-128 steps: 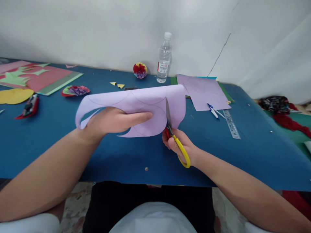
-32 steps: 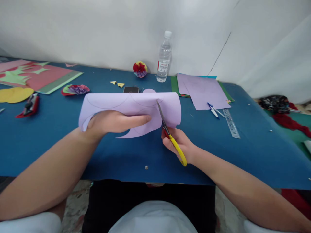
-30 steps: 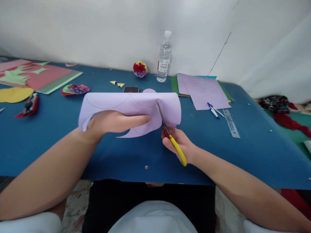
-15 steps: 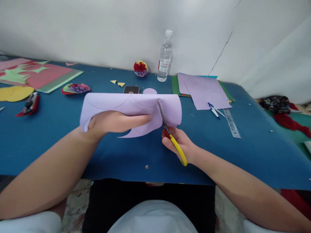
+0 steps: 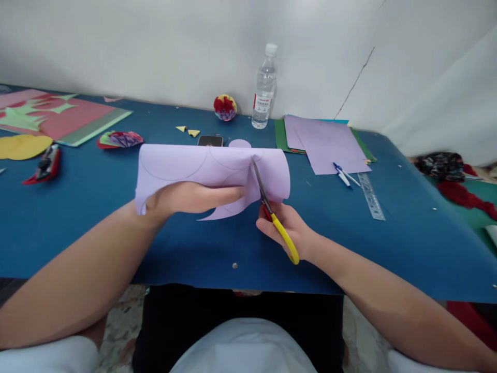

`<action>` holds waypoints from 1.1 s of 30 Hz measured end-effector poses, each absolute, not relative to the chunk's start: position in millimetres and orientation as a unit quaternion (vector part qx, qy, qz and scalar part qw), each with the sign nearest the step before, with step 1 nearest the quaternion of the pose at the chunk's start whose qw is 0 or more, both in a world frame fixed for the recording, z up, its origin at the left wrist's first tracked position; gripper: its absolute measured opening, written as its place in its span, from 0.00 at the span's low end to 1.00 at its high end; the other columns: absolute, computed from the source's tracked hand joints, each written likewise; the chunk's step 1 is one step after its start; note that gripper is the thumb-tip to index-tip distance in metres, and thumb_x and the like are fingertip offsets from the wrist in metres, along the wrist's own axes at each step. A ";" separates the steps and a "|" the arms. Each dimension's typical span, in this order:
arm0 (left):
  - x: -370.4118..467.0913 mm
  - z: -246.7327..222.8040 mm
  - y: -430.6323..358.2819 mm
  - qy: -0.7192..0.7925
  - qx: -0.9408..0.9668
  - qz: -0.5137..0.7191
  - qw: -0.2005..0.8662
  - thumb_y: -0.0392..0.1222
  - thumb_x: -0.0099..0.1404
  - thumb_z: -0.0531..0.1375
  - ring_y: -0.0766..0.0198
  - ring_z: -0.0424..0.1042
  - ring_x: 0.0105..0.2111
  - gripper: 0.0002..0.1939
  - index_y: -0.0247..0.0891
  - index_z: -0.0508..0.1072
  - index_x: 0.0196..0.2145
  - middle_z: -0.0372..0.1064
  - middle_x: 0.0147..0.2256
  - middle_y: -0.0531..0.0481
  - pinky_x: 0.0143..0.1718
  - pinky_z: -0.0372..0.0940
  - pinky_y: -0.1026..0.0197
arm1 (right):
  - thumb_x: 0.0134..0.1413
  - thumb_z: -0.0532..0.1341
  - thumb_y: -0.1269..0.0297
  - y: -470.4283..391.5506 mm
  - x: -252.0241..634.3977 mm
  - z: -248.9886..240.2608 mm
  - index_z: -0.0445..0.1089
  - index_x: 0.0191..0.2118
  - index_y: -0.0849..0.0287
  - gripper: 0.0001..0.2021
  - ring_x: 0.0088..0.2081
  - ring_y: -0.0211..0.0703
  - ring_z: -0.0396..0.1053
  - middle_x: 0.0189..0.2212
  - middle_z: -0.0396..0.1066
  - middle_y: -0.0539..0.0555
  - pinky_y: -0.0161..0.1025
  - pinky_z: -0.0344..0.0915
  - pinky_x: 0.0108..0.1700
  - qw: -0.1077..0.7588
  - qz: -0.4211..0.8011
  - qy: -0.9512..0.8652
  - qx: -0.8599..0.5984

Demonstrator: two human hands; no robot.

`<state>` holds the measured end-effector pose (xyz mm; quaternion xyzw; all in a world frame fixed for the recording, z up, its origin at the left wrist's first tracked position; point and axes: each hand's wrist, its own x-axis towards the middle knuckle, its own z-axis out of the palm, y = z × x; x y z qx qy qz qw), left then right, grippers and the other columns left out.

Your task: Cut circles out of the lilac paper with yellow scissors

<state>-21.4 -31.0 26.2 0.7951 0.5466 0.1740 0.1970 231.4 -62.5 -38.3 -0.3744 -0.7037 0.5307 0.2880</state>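
A sheet of purple paper point(image 5: 174, 161), curled over and marked with pencilled circles, is held up above the table. My left hand point(image 5: 190, 198) grips it from the near side, thumb stretched along the paper and the other fingers hidden behind it. In my right hand point(image 5: 285, 225) is a pair of scissors point(image 5: 285, 238) with yellow and red handles. Their blades point up and away, set into the paper right of my left thumb. A cut edge curves along the sheet's lower side, and a pointed strip hangs below my thumb. Behind the sheet a purple paper circle point(image 5: 239, 143) lies partly hidden.
On the blue table point(image 5: 194, 254) stand a water bottle point(image 5: 262, 93) and a colourful paper ball point(image 5: 225, 107) by the wall. A phone point(image 5: 210, 141) lies behind the paper. Rightward are stacked papers point(image 5: 326, 145), pens point(image 5: 344, 176) and a ruler point(image 5: 371, 197); leftward, a stapler point(image 5: 45, 165).
My left hand and the left end of the purple paper have shifted slightly to the right. The scissors stay nearly in place, blades still in the paper.
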 end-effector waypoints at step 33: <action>-5.8 37.0 -35.7 0.565 0.768 0.160 0.254 0.71 0.58 0.55 0.40 0.59 0.75 0.45 0.41 0.75 0.63 0.65 0.73 0.46 0.81 0.42 0.45 | 0.64 0.66 0.50 -63.9 232.6 -42.0 0.64 0.36 0.53 0.15 0.28 0.40 0.58 0.27 0.62 0.45 0.40 0.59 0.32 0.278 0.513 -0.710 -0.393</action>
